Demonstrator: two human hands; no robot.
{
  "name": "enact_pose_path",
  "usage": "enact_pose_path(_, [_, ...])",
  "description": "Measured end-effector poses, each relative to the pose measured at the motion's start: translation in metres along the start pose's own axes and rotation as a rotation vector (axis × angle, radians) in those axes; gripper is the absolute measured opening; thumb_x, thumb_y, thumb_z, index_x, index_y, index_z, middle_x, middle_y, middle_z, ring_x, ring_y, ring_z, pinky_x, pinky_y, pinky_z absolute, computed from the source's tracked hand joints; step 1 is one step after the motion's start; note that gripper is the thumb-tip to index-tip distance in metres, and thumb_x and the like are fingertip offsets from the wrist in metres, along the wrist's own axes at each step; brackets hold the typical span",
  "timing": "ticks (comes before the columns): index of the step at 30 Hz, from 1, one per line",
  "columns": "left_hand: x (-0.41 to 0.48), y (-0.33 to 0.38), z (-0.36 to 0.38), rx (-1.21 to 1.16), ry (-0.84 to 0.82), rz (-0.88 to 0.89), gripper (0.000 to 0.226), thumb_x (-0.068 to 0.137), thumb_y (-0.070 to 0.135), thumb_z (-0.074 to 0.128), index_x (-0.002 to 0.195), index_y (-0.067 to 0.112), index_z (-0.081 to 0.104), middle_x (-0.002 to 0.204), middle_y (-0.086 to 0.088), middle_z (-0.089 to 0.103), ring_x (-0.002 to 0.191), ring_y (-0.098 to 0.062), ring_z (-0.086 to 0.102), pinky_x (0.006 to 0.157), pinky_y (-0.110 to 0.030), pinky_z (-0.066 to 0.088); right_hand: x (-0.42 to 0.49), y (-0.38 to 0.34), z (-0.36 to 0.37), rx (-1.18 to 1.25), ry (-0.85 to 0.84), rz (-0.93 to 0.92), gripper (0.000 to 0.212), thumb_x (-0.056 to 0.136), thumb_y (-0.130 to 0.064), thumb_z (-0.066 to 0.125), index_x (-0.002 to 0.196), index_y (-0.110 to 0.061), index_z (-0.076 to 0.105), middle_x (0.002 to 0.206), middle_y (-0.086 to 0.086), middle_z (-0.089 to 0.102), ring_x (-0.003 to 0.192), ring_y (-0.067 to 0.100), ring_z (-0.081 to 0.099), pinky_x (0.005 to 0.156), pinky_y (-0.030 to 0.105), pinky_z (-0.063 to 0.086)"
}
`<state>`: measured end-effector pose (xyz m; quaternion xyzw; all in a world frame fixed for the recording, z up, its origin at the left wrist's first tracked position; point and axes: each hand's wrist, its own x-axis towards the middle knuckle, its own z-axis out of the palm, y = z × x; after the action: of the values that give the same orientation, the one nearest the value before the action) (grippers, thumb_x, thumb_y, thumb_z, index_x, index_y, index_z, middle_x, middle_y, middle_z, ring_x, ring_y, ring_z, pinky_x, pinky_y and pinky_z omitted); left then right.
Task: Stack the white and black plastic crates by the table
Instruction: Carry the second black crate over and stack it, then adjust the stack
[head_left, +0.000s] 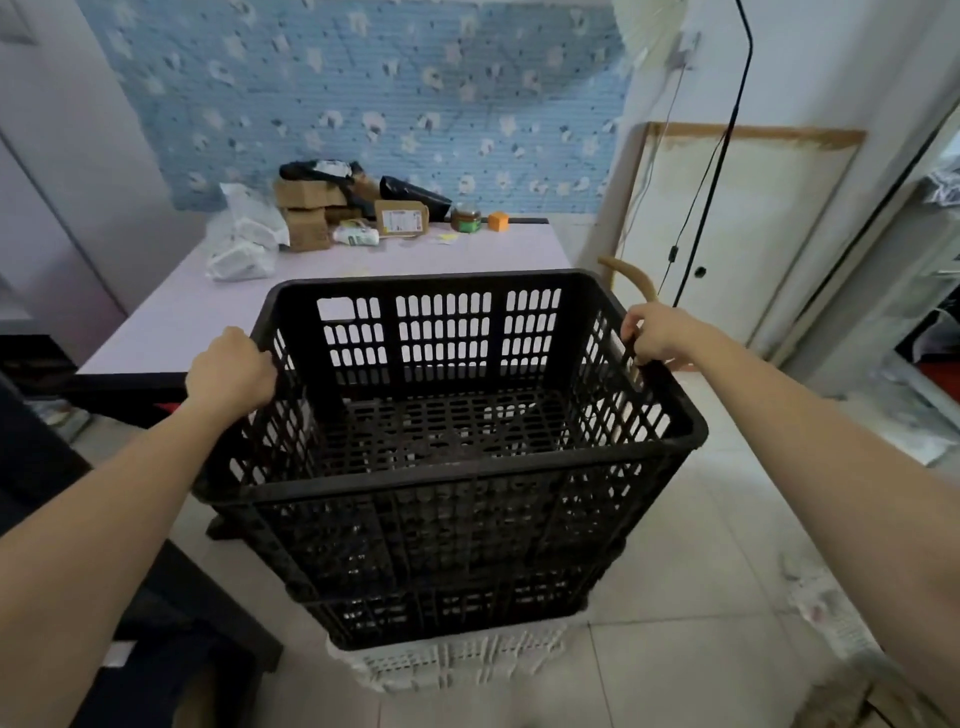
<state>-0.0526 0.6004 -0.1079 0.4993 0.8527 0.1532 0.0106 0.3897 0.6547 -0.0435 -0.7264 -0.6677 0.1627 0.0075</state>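
A large black slotted plastic crate (441, 519) fills the middle of the view, open side up and empty. My left hand (231, 374) grips its left rim and my right hand (657, 335) grips its right rim. Under the black crate a second black rim band (447, 605) shows; I cannot tell whether it is another crate. Below that a white slotted crate (457, 660) stands on the tiled floor, with only its upper part visible. The stack stands just in front of the pale table (182, 322).
The table's far end holds cardboard boxes (306, 213), a white plastic bag (244, 239), a jar (466, 217) and an orange cube (498, 221). A dark piece of furniture (171, 623) is at the lower left. A white cabinet (727, 234) and black cable (722, 156) stand on the right.
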Motion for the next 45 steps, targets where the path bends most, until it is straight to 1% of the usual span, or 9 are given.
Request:
enact_pose_path(7, [-0.004, -0.012, -0.003, -0.105, -0.083, -0.002, 0.051, 0.097, 0.038, 0.043, 0.121, -0.007, 0.045, 0.123, -0.033, 0.055, 0.114, -0.050, 0.053, 0.093, -0.050, 0.043, -0.007, 0.018, 0.030, 0.064, 0.137, -0.090, 0.045, 0.091, -0.007, 0.053, 0.134, -0.017, 0.046, 0.135, 0.016, 0.054, 0.117, 0.034, 0.053, 0.090, 0.033, 0.042])
enact_pose_path(9, [0.000, -0.025, -0.002, -0.266, -0.137, -0.010, 0.059, 0.101, 0.042, 0.032, 0.126, -0.010, 0.047, 0.127, -0.034, 0.052, 0.120, -0.050, 0.049, 0.100, -0.049, 0.039, -0.016, 0.028, 0.040, 0.315, 0.111, -0.086, 0.057, 0.095, -0.023, 0.053, 0.147, -0.025, 0.029, 0.144, 0.012, 0.044, 0.122, 0.032, 0.051, 0.094, 0.033, 0.045])
enact_pose_path(12, [0.007, -0.061, 0.006, -0.502, -0.092, -0.129, 0.066, 0.097, 0.046, 0.022, 0.120, -0.007, 0.055, 0.124, -0.032, 0.056, 0.118, -0.048, 0.051, 0.104, -0.051, 0.039, -0.037, 0.045, 0.053, 0.946, 0.074, 0.091, 0.055, 0.096, -0.048, 0.038, 0.147, -0.028, 0.030, 0.123, 0.007, 0.054, 0.086, 0.024, 0.062, 0.050, 0.024, 0.057])
enact_pose_path(15, [0.003, -0.116, 0.044, -0.455, -0.137, -0.200, 0.047, 0.096, 0.030, 0.035, 0.109, -0.009, 0.058, 0.116, -0.037, 0.059, 0.101, -0.048, 0.059, 0.092, -0.053, 0.049, -0.059, 0.071, 0.075, 1.368, 0.039, 0.205, 0.045, 0.097, -0.051, 0.028, 0.128, -0.030, 0.052, 0.109, 0.001, 0.065, 0.087, 0.020, 0.064, 0.075, 0.035, 0.053])
enact_pose_path(18, [-0.033, -0.158, 0.096, -0.281, -0.433, -0.223, 0.031, 0.091, -0.008, 0.049, 0.121, -0.011, 0.055, 0.116, -0.034, 0.058, 0.092, -0.042, 0.058, 0.087, -0.053, 0.048, -0.077, 0.097, 0.128, 1.114, -0.011, 0.305, 0.029, 0.100, -0.022, 0.035, 0.121, -0.023, 0.055, 0.114, 0.005, 0.061, 0.093, 0.028, 0.059, 0.081, 0.038, 0.041])
enact_pose_path(23, [-0.125, -0.165, 0.150, -0.193, -0.887, 0.006, 0.102, 0.073, 0.009, 0.082, 0.153, 0.013, 0.019, 0.151, -0.012, 0.033, 0.137, -0.030, 0.039, 0.108, -0.040, 0.042, -0.091, 0.094, 0.226, 0.508, -0.289, 0.304, 0.072, 0.088, 0.008, 0.054, 0.149, -0.009, 0.020, 0.140, 0.024, 0.045, 0.124, 0.039, 0.047, 0.088, 0.032, 0.033])
enact_pose_path(32, [-0.148, -0.130, 0.160, -0.259, -0.721, 0.219, 0.086, 0.085, 0.019, 0.073, 0.151, 0.008, 0.019, 0.143, -0.010, 0.051, 0.130, -0.029, 0.051, 0.105, -0.037, 0.045, -0.072, 0.087, 0.265, 0.618, -0.115, 0.326, 0.083, 0.079, -0.026, 0.077, 0.145, -0.011, 0.029, 0.141, 0.016, 0.050, 0.126, 0.040, 0.050, 0.105, 0.051, 0.042])
enact_pose_path(39, [-0.145, -0.124, 0.157, -0.383, -0.678, 0.135, 0.068, 0.078, 0.022, 0.079, 0.138, 0.015, 0.048, 0.130, -0.007, 0.061, 0.109, -0.026, 0.064, 0.067, -0.027, 0.056, -0.070, 0.096, 0.268, 0.427, -0.056, 0.250, 0.080, 0.074, -0.043, 0.078, 0.137, -0.009, 0.044, 0.121, 0.015, 0.067, 0.113, 0.036, 0.060, 0.092, 0.037, 0.046])
enact_pose_path(45, [-0.143, -0.120, 0.153, -0.389, -0.682, 0.115, 0.058, 0.079, 0.019, 0.078, 0.132, 0.015, 0.054, 0.130, -0.008, 0.062, 0.111, -0.026, 0.063, 0.074, -0.033, 0.059, -0.068, 0.097, 0.274, 0.384, 0.012, 0.189, 0.074, 0.073, -0.042, 0.079, 0.133, -0.009, 0.049, 0.124, 0.012, 0.065, 0.115, 0.037, 0.059, 0.088, 0.035, 0.045])
